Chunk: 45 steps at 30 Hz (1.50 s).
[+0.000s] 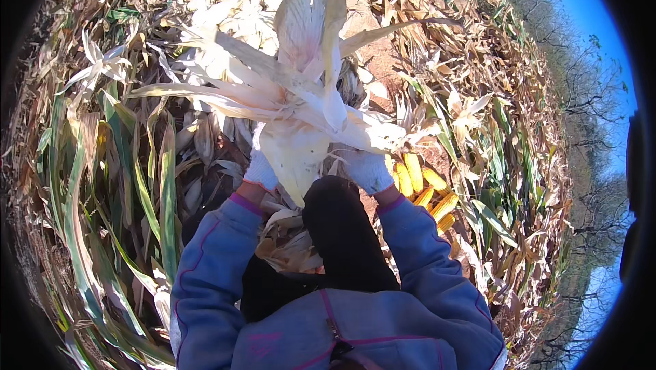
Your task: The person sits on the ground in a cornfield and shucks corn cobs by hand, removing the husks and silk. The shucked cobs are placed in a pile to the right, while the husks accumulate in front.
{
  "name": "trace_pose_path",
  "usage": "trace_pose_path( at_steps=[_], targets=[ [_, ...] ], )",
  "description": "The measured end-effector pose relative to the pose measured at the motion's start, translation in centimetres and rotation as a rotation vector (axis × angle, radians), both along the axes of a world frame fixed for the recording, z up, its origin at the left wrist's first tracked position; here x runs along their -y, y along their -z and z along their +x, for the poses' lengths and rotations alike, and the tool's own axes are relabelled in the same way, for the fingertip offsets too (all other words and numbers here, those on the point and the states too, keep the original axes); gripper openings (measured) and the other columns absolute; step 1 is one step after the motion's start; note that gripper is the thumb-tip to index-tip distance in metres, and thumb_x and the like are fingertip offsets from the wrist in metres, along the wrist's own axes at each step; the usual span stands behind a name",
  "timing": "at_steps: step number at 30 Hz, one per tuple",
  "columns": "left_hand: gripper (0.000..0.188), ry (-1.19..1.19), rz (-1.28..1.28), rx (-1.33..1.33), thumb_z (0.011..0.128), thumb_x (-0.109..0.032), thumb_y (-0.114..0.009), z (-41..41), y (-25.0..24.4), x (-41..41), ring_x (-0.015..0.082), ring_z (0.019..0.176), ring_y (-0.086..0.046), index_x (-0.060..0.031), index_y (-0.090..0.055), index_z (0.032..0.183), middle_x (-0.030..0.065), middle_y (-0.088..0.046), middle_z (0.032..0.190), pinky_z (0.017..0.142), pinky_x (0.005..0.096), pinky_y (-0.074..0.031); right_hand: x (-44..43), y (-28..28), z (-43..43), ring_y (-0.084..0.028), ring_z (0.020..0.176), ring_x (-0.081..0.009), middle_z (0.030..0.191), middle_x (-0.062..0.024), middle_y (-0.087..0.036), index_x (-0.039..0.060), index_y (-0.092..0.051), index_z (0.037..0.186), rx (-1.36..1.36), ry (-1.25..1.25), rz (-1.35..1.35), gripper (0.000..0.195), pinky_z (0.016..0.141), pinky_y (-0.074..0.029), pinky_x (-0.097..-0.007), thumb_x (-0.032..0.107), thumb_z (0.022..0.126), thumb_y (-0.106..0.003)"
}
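In front of my knees, pale dry corn husks (302, 108) fan outward between my hands, with one broad leaf hanging down toward my leg. My left hand (261, 162), in a white knitted glove, is at the lower left of the husks, its fingers hidden behind them. My right hand (365, 165), gloved alike, touches their lower right side, the fingers largely covered. Whether an ear of corn is inside the husks cannot be seen. Beside my right wrist, several husked yellow corn ears (425, 185) lie together on the ground.
Stripped white husks (241, 16) are heaped ahead of me. Green and drying corn leaves (118, 180) lie thick on the left, with more dry stalks and leaves (523, 216) on the right. Reddish bare soil (371, 37) shows between them. Leafless trees (589, 103) stand at the far right.
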State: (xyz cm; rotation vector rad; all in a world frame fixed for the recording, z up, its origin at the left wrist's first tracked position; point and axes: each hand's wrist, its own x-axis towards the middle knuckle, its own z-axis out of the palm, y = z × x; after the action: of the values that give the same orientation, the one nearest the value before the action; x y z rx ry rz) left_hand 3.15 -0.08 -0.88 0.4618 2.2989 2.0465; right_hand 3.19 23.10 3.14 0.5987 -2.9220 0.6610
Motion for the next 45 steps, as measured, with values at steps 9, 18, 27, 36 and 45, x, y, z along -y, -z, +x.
trace_pose_path(
  at_steps=[9, 18, 27, 36, 45],
  targets=[
    [0.051, -0.068, -0.281, -0.111, 0.091, -0.027, -0.057, 0.3, 4.5, 1.4, 0.0317, 0.123, -0.048, -0.0060, -0.047, 0.136, 0.0167, -0.049, 0.136, 0.106, 0.0419, -0.037, -1.5, -8.3, 0.7, -0.057, 0.110, -0.0259, 0.124, -0.0131, -0.057, 0.0034, -0.054, 0.127, 0.100, 0.067, -0.841, 0.042, 0.090, -0.048, -0.0354, 0.020, 0.089, -0.062],
    [0.045, -0.237, -0.483, -0.490, 0.082, -0.024, -0.069, 0.1, 0.5, 1.3, 0.0349, 0.105, -0.057, -0.0062, -0.056, 0.122, 0.0153, -0.059, 0.116, 0.090, 0.0455, -0.045, 3.2, -12.0, -0.9, -0.054, 0.113, -0.0194, 0.126, -0.0102, -0.056, 0.0013, -0.053, 0.127, 0.296, -0.312, -0.538, 0.042, 0.095, -0.045, -0.0309, 0.011, 0.088, -0.062],
    [0.048, -0.310, -0.391, -0.573, 0.072, -0.024, -0.080, 1.0, -3.8, 0.1, 0.0367, 0.092, -0.061, -0.0066, -0.058, 0.111, 0.0144, -0.062, 0.098, 0.077, 0.0451, -0.050, 4.2, -12.6, 0.6, -0.058, 0.101, -0.0193, 0.110, -0.0104, -0.059, 0.0018, -0.054, 0.114, 0.290, -0.126, -0.648, 0.026, 0.084, -0.047, -0.0314, 0.014, 0.092, -0.059],
    [0.055, -0.228, -0.412, -0.246, 0.073, -0.033, -0.079, 1.6, -7.0, -1.4, 0.0356, 0.094, -0.063, -0.0086, -0.056, 0.116, 0.0145, -0.062, 0.104, 0.081, 0.0429, -0.051, 4.0, -9.0, -1.1, -0.060, 0.093, -0.0192, 0.098, -0.0110, -0.061, 0.0026, -0.055, 0.101, 0.218, -0.031, -0.683, 0.016, 0.076, -0.048, -0.0319, 0.017, 0.096, -0.055],
    [0.057, -0.231, 0.344, 0.168, 0.081, -0.021, -0.074, 1.0, -5.0, -1.4, 0.0168, 0.092, -0.062, -0.0081, -0.045, 0.128, 0.0059, -0.061, 0.108, 0.079, 0.0311, -0.052, 1.9, -0.8, -1.3, -0.060, 0.099, -0.0212, 0.108, -0.0083, -0.061, 0.0022, -0.056, 0.111, 0.265, -0.014, -0.881, 0.021, 0.084, -0.050, -0.0314, 0.018, 0.098, -0.052]
  ],
)
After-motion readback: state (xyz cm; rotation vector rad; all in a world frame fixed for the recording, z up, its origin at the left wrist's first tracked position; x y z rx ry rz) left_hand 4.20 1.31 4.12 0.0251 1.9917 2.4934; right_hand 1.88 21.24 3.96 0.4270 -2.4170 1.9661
